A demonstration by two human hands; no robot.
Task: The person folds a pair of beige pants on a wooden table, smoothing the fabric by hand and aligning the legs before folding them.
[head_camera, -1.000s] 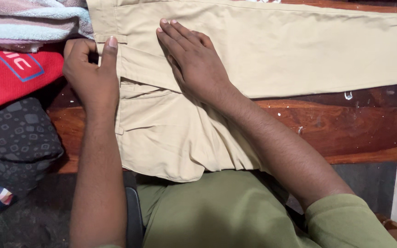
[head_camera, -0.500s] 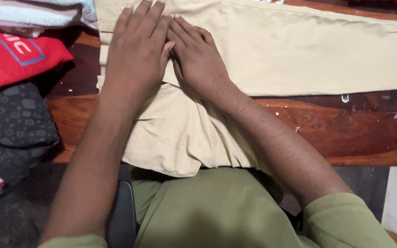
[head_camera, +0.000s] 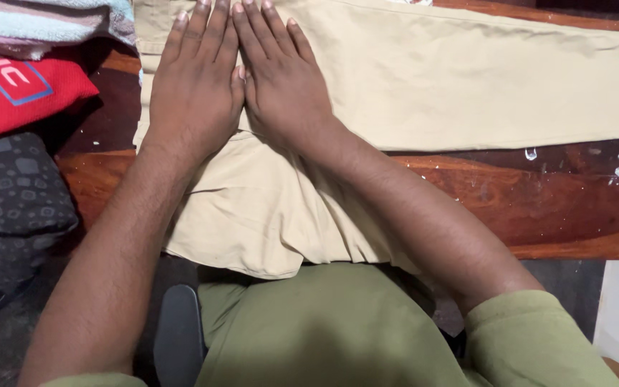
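**Both hands pressed flat on the trousers**

Your left hand (head_camera: 195,93) lies palm down on the beige trousers (head_camera: 410,79), fingers straight and close together, gripping nothing. Your right hand (head_camera: 281,82) lies just beside it in the same way, flat and released, its thumb side touching the left hand's thumb side. Both sets of fingertips point toward the far edge of the bench (head_camera: 539,208), and both hands sit on the upper part of the garment, near the bench's left end.

You have the trousers spread across the wooden bench: the legs run along the far side toward the right end, while the seat part hangs over the near edge against your olive-green shirt (head_camera: 338,330). The dark red-brown wood shows bare along the near edge to the right of your forearm, flecked with small white spots.

At the left end you have a pile of other cloth: a pale striped towel (head_camera: 44,21) at the far corner, a red garment (head_camera: 8,89) with a blue outline below it, and a dark patterned fabric (head_camera: 16,193) nearer to you.
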